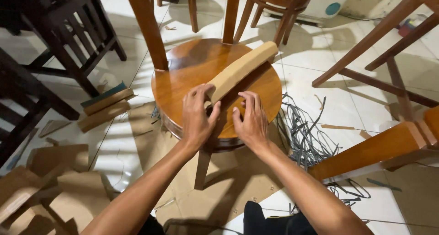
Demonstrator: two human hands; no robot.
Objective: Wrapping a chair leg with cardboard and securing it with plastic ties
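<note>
Your left hand [197, 118] clamps the near end of the curved cardboard-wrapped piece [242, 70], whose long axis runs toward two o'clock across the round wooden chair seat [183, 75]. Your right hand [250, 120] rests beside it at four o'clock, fingers apparently together, flat. Strapping scraps [306, 134] crowd the floor at three o'clock.

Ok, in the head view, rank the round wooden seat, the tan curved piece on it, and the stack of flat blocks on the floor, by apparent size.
1. Round wooden seat
2. Tan curved piece, held at its near end by the left hand, the right hand beside it
3. Stack of flat blocks, though it lies farther away
</note>
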